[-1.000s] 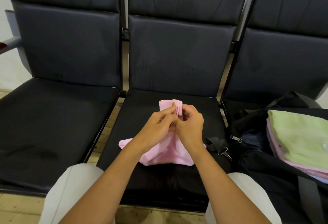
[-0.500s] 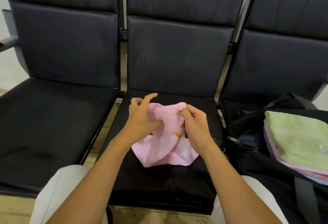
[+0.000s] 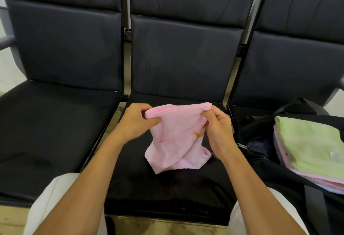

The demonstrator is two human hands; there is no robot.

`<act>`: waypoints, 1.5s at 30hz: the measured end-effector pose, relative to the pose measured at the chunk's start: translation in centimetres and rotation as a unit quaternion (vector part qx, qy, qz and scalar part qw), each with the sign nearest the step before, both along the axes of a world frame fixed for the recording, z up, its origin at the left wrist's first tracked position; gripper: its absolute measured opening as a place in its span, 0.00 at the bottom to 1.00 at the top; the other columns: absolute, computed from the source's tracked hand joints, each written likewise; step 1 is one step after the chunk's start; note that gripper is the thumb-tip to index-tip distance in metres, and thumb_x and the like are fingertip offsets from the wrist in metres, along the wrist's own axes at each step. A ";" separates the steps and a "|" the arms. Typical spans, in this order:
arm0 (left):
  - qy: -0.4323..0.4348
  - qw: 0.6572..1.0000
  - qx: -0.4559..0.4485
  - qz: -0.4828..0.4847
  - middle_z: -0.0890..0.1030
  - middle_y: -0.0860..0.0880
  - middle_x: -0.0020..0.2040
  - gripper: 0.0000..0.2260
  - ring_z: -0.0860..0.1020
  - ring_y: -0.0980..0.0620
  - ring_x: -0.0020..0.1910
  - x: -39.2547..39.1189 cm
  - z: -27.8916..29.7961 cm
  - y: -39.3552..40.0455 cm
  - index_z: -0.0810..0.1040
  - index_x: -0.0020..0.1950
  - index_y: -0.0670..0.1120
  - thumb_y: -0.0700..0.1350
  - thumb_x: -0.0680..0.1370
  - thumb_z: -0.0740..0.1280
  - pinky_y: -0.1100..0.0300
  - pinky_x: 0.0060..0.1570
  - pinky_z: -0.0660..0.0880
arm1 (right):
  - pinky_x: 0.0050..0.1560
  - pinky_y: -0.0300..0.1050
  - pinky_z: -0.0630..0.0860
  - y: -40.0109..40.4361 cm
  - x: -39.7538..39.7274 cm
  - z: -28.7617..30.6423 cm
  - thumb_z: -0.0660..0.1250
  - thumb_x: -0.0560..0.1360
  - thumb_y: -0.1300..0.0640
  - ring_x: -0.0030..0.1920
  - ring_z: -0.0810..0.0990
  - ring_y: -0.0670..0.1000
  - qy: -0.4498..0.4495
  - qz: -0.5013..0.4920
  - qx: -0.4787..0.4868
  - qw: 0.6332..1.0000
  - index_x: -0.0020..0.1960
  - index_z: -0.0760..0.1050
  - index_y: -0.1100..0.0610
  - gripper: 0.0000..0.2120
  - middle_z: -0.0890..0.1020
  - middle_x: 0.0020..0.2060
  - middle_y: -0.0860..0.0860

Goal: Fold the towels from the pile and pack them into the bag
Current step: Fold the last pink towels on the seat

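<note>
The hands have drawn apart since a moment ago, stretching the towel's (image 3: pixel 176 138) top edge between them: left hand (image 3: pixel 135 121) and right hand (image 3: pixel 216 125) each pinch a corner (lower folds rest on the middle seat (image 3: pixel 158 188)). The bag (image 3: pixel 260 141), holding folded towels (image 3: pixel 309 145), sits just right.

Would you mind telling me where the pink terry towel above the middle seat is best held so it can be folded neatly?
Probably by the two top corners, as now: the left hand pinches one end of the pink terry towel and the right hand the other, each from its own side. The top edge runs fairly straight between them while the rest hangs twisted, its bottom bunched on the black seat, so lifting should let it hang flat.
</note>
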State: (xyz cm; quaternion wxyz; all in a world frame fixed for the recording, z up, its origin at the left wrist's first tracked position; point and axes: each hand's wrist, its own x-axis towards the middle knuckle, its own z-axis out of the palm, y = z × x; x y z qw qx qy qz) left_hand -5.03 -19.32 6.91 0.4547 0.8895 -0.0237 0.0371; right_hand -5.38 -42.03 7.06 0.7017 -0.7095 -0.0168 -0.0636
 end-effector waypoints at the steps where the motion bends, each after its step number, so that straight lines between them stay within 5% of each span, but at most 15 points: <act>1: -0.016 1.000 -0.015 0.000 0.80 0.50 0.45 0.06 0.79 0.55 0.44 0.0 0.3 0.0 0.81 0.50 0.46 0.44 0.75 0.73 0.62 0.41 0.75 | 0.47 0.48 0.77 -0.1 0.2 0.0 0.61 0.81 0.62 0.47 0.79 0.51 -0.001 -0.013 0.001 1.000 0.50 0.83 0.56 0.12 0.83 0.46 0.57; 8: -0.070 0.989 -0.110 -0.068 0.79 0.50 0.41 0.05 0.78 0.57 0.40 -0.9 1.9 -0.8 0.75 0.42 0.46 0.43 0.77 0.70 0.67 0.37 0.75 | 0.59 0.59 0.79 -0.5 0.2 -0.1 0.60 0.82 0.61 0.55 0.82 0.52 -0.023 -0.004 0.011 1.000 0.56 0.80 0.53 0.11 0.84 0.50 0.48; 13: -0.093 0.972 -0.216 -0.024 0.80 0.45 0.45 0.07 0.81 0.45 0.45 -1.2 2.8 -0.4 0.74 0.42 0.47 0.46 0.76 0.71 0.53 0.42 0.80 | 0.61 0.60 0.78 -0.2 0.1 -0.1 0.60 0.83 0.58 0.59 0.81 0.48 -0.033 0.028 -0.013 0.999 0.60 0.78 0.48 0.12 0.83 0.56 0.44; 16: -0.108 0.972 -0.208 0.010 0.79 0.45 0.45 0.08 0.80 0.43 0.46 -1.1 3.1 -0.3 0.72 0.41 0.51 0.48 0.78 0.69 0.50 0.43 0.79 | 0.57 0.55 0.80 0.2 0.0 0.0 0.59 0.83 0.56 0.55 0.82 0.47 -0.024 0.039 -0.051 0.998 0.58 0.76 0.43 0.11 0.83 0.54 0.43; 21: -0.095 0.977 -0.189 0.009 0.77 0.46 0.44 0.08 0.78 0.49 0.43 -1.2 3.3 -0.3 0.70 0.42 0.51 0.50 0.80 0.66 0.56 0.40 0.76 | 0.51 0.43 0.79 0.5 0.1 -0.2 0.58 0.83 0.56 0.50 0.80 0.42 -0.034 0.026 -0.105 0.994 0.60 0.75 0.51 0.10 0.81 0.52 0.42; 25: -0.058 0.968 -0.243 0.000 0.77 0.48 0.45 0.09 0.79 0.50 0.45 -1.3 3.4 -0.3 0.70 0.43 0.53 0.55 0.77 0.67 0.56 0.41 0.77 | 0.54 0.42 0.79 0.4 0.1 -0.3 0.58 0.83 0.56 0.52 0.81 0.42 -0.008 0.036 -0.083 0.996 0.57 0.76 0.46 0.10 0.82 0.52 0.42; 30: -0.010 0.949 -0.314 0.027 0.78 0.49 0.47 0.07 0.79 0.48 0.49 -1.2 3.1 -0.3 0.73 0.46 0.53 0.54 0.79 0.66 0.52 0.47 0.78 | 0.49 0.48 0.78 0.4 -0.2 0.9 0.62 0.81 0.56 0.47 0.82 0.53 0.132 0.091 0.026 0.987 0.42 0.80 0.54 0.13 0.84 0.41 0.49; 32: 0.008 0.941 -0.336 0.044 0.80 0.50 0.48 0.06 0.80 0.49 0.50 -1.3 3.1 -0.4 0.74 0.48 0.53 0.54 0.79 0.65 0.52 0.48 0.79 | 0.52 0.48 0.81 0.2 -0.5 1.1 0.68 0.77 0.53 0.50 0.84 0.54 0.182 0.161 0.044 0.969 0.49 0.82 0.58 0.09 0.86 0.47 0.51; 35: 0.051 0.921 -0.379 0.077 0.82 0.52 0.51 0.08 0.81 0.51 0.51 -1.2 3.2 -0.4 0.78 0.54 0.53 0.54 0.79 0.66 0.55 0.46 0.79 | 0.59 0.51 0.79 0.1 -0.8 0.8 0.71 0.72 0.53 0.58 0.83 0.53 0.211 0.256 0.036 0.943 0.62 0.79 0.61 0.21 0.84 0.57 0.53; 39: 0.163 0.880 -0.426 0.131 0.81 0.47 0.58 0.18 0.80 0.46 0.56 -1.0 3.3 0.2 0.76 0.64 0.51 0.54 0.76 0.69 0.49 0.56 0.77 | 0.60 0.51 0.79 0.0 -0.6 0.7 0.65 0.79 0.57 0.59 0.82 0.53 0.192 0.251 0.052 0.947 0.62 0.78 0.60 0.14 0.84 0.58 0.52; 45: 0.220 0.835 -0.484 0.143 0.84 0.47 0.54 0.13 0.80 0.45 0.56 -1.3 3.1 0.5 0.80 0.57 0.52 0.54 0.75 0.71 0.47 0.60 0.76 | 0.53 0.50 0.81 0.1 -0.4 0.7 0.58 0.82 0.63 0.58 0.82 0.55 0.200 0.233 0.040 0.951 0.62 0.77 0.64 0.13 0.83 0.58 0.54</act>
